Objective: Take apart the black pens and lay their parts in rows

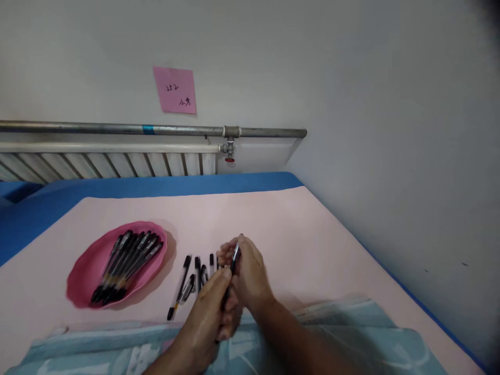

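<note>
The black gel pen (236,257) I hold is right of the pink scalloped dish (80,284), its long axis pointing away from me, tilted slightly rightward. My left hand (214,304), nearer the dish, has fingers clamped round its lower part; my right hand (253,268) pinches the far end. Loose pens (182,286) lie between dish and hands.

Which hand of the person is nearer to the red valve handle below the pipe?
Right. The right hand, at the far end of the pen, is farther forward, closer to the red valve handle; the left hand, lower on the pen, is nearer the person's body.
</note>
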A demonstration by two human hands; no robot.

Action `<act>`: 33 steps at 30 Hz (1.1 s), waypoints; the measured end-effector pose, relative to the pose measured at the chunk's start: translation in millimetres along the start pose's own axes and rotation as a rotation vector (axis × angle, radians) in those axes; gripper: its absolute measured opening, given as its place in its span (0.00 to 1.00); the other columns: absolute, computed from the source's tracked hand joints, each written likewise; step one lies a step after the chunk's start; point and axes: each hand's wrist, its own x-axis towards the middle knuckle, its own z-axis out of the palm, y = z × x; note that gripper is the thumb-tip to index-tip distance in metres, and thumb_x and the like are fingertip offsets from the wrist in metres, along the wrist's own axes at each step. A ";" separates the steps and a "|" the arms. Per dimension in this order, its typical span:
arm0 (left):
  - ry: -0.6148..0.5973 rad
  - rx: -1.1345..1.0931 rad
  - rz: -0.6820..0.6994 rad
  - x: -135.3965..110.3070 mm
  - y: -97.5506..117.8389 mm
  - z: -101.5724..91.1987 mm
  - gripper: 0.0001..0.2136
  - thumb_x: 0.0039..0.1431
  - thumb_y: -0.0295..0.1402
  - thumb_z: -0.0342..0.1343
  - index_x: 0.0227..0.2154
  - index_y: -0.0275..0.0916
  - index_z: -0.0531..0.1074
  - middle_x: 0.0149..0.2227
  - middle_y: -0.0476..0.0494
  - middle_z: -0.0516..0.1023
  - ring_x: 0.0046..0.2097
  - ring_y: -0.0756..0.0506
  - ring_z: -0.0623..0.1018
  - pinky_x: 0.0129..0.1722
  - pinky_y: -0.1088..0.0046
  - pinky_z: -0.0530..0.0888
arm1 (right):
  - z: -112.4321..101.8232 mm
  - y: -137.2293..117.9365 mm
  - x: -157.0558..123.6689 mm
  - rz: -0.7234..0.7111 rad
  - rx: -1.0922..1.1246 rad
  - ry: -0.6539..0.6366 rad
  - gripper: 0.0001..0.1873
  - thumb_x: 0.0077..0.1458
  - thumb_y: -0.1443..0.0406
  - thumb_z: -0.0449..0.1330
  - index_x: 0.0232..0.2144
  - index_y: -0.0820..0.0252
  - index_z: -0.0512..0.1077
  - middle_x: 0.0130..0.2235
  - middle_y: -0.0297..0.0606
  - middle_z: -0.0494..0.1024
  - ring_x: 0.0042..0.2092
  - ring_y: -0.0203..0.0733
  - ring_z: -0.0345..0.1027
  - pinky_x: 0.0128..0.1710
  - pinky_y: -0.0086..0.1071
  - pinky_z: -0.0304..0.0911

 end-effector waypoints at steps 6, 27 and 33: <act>-0.081 0.023 0.019 -4.6 9.8 -15.1 0.20 0.49 0.49 0.56 0.38 0.38 0.68 0.19 0.59 0.60 0.15 0.61 0.50 0.12 0.86 0.46 | -26.9 -26.6 17.3 -0.077 0.228 0.045 0.10 0.46 0.60 0.60 0.29 0.60 0.67 0.27 0.34 0.73 0.28 0.37 0.68 0.27 0.32 0.66; 0.131 0.395 0.382 -7.7 10.0 -20.9 0.15 0.50 0.45 0.56 0.34 0.39 0.71 0.22 0.53 0.67 0.22 0.54 0.62 0.19 0.80 0.57 | -13.3 -17.5 -11.4 0.032 -0.211 -0.249 0.12 0.45 0.59 0.63 0.22 0.60 0.65 0.14 0.22 0.56 0.16 0.27 0.48 0.16 0.24 0.45; 0.201 0.376 0.430 -1.8 8.1 -23.7 0.15 0.45 0.43 0.61 0.33 0.39 0.69 0.22 0.54 0.67 0.23 0.54 0.65 0.21 0.80 0.60 | -13.3 -11.3 -13.6 0.008 -0.230 -0.248 0.11 0.45 0.59 0.63 0.23 0.60 0.68 0.14 0.22 0.56 0.16 0.27 0.47 0.16 0.24 0.45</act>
